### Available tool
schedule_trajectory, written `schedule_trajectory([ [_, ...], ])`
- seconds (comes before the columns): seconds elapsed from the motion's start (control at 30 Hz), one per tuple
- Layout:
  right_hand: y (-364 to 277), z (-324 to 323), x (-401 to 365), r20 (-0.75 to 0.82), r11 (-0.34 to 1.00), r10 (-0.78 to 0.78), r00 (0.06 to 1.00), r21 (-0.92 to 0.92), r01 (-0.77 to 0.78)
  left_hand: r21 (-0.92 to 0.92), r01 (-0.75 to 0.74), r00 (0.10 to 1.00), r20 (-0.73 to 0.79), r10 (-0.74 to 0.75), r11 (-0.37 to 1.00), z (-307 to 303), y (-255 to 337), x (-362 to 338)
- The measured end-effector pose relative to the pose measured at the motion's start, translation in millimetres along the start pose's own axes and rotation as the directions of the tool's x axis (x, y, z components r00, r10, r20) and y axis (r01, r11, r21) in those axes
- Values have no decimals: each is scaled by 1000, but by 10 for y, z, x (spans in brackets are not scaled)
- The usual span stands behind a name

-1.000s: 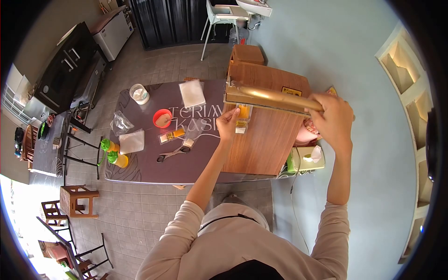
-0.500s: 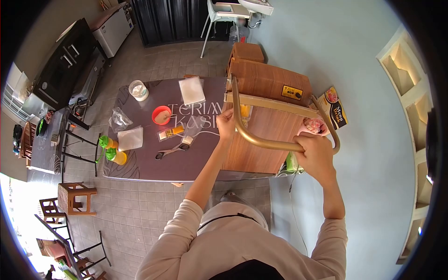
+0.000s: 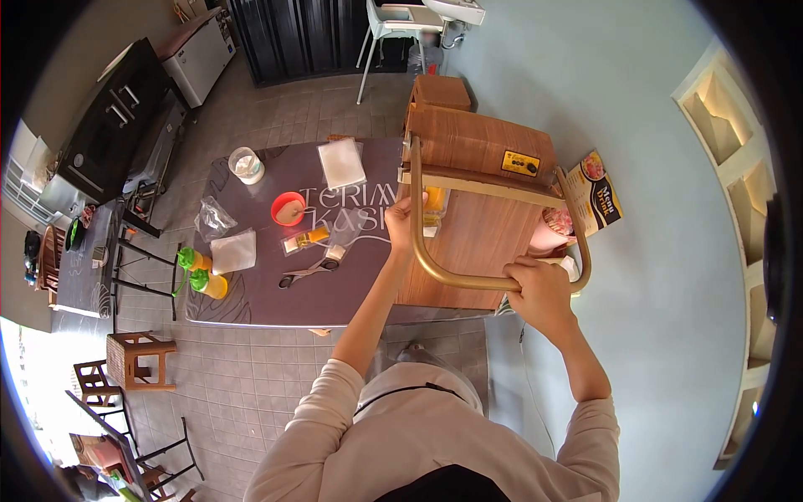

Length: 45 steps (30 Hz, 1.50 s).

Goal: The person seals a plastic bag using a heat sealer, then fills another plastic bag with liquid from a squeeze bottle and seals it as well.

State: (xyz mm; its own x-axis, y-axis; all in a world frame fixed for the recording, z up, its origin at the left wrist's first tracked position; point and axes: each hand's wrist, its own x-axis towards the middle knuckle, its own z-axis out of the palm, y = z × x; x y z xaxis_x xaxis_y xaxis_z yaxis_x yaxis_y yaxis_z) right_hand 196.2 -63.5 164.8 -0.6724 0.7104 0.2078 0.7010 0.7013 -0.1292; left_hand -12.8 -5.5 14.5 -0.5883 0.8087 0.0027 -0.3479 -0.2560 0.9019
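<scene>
A wooden machine (image 3: 478, 139) with a small yellow control panel stands at the table's right end. My right hand (image 3: 541, 291) is wrapped round the near bar of its gold handle (image 3: 468, 280). At the left edge of the machine's wooden base (image 3: 478, 243), my left hand (image 3: 401, 221) is closed near a clear packet with yellow contents (image 3: 435, 198); what its fingers hold, if anything, is hidden. Left of that hand lie another packet (image 3: 306, 240), scissors (image 3: 309, 273) and a red bowl (image 3: 288, 209) with a spoon.
White sheets (image 3: 341, 164) and more sheets (image 3: 233, 252) lie on the dark table (image 3: 351, 293). A white tub (image 3: 247, 166), a crumpled plastic bag (image 3: 214, 217) and green-topped bottles (image 3: 209, 284) stand at the left. A menu card (image 3: 595, 197) leans by the wall.
My right hand has pulled the gold handle lower and slightly left. More of the yellow packet on the wooden base now shows. My left hand has hardly moved.
</scene>
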Motion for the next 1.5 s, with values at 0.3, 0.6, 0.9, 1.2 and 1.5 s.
schedule_trajectory([
  [0.3, 0, 8, 5, -17, 1000, -2, 1000, 3, 2, 17, 4, 1000, 5, -4, 1000, -1, -20, 5],
  [0.6, 2, 46, -3, -14, 1000, 5, 1000, -1, -5, 52, -18, 1000, 18, 17, 998, -22, -96, 44],
  [0.9, 2, 97, -10, -32, 1000, 1, 999, -5, -1, 24, -5, 1000, 24, 5, 1000, 1, -14, 7],
  [1.2, 4, 148, -27, -84, 1000, -5, 996, -3, 5, 57, -1, 999, 34, 0, 998, -23, -64, 44],
  [1.5, 14, 193, -38, -84, 1000, 1, 996, -3, -1, 17, -1, 999, 48, 0, 1000, -22, -69, 40],
])
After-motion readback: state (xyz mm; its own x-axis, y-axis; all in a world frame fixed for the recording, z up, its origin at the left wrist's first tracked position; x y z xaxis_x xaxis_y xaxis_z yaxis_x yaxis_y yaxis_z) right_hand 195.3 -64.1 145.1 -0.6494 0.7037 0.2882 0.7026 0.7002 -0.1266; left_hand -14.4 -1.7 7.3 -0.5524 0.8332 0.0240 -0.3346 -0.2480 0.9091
